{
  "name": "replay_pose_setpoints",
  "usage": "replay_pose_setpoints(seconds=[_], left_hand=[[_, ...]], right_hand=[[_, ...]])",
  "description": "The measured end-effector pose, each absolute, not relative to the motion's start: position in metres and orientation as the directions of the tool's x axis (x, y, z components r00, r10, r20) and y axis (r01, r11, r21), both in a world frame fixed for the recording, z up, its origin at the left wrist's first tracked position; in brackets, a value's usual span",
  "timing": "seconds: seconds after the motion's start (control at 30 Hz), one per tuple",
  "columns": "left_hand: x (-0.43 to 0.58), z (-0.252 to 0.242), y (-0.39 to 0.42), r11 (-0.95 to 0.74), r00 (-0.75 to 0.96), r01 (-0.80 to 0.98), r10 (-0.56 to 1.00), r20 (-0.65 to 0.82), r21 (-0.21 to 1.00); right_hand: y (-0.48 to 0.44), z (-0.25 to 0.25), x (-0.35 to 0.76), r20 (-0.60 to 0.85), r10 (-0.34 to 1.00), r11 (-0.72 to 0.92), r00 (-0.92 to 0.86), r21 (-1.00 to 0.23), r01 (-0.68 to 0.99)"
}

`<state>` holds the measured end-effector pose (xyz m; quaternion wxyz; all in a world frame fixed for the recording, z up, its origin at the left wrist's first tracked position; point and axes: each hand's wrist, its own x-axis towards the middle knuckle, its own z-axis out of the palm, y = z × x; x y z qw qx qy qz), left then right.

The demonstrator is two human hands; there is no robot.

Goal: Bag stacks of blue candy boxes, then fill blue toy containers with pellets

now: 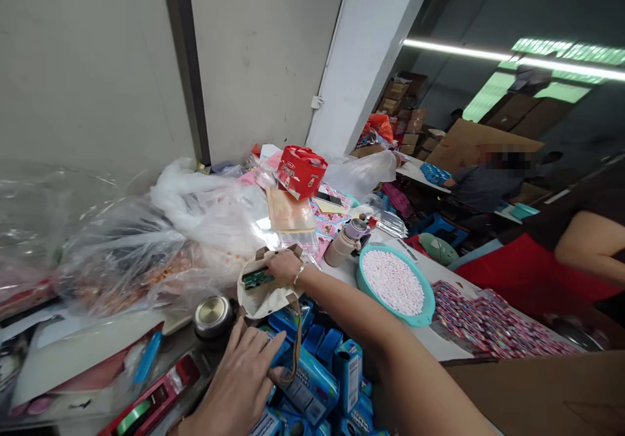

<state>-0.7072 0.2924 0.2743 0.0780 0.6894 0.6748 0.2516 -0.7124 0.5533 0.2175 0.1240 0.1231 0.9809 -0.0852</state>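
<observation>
Likely light and floppy, the cloth tote bag (266,308) is best taken by its brown strap (298,338); whether the right grip (284,267) or left grip (244,364) is closed, I cannot tell.

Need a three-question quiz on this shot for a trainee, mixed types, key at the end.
1. Multiple choice: which hand is nearer the green item in the bag? A) left B) right C) both equally near
2. True or false: the bottle stands outside the basin.
3. Fill in: the boxes beside the left hand are mostly ____ in colour.

Key:
1. B, the right hand
2. True
3. Blue
</observation>
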Motion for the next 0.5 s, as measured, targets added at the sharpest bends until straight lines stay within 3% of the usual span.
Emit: replay_pose_setpoints(seconds=[0.17, 0.23, 0.27, 0.33, 0.4, 0.43, 0.5], left_hand=[[-0.701, 0.281, 0.288, -0.004, -0.068, 0.86, 0.99, 0.121, 0.511], [-0.697, 0.288, 0.279, 0.005, -0.074, 0.814, 0.993, 0.095, 0.581], [-0.694, 0.293, 0.274, 0.015, -0.088, 0.772, 0.993, 0.083, 0.635], [-0.687, 0.303, 0.267, 0.053, -0.161, 0.642, 0.985, 0.067, 0.765], [-0.679, 0.312, 0.266, 0.078, -0.291, 0.437, 0.955, 0.059, 0.896], [-0.674, 0.316, 0.269, 0.069, -0.349, 0.303, 0.936, 0.043, 0.951], [-0.662, 0.324, 0.28, 0.03, -0.399, -0.001, 0.916, -0.028, 1.0]], right_hand=[[0.553, 0.271, -0.665, -0.072, 0.26, 0.96, -0.963, -0.087, 0.266], [0.548, 0.292, -0.64, 0.115, 0.376, 0.91, -0.919, -0.232, 0.343], [0.545, 0.302, -0.627, 0.223, 0.475, 0.847, -0.851, -0.377, 0.374], [0.531, 0.321, -0.602, 0.322, 0.716, 0.592, -0.62, -0.751, 0.294], [0.507, 0.338, -0.575, 0.154, 0.862, 0.178, -0.482, -0.984, 0.005], [0.491, 0.346, -0.561, 0.037, 0.859, -0.054, -0.511, -0.985, -0.162], [0.454, 0.359, -0.532, -0.074, 0.73, -0.453, -0.679, -0.797, -0.4]])
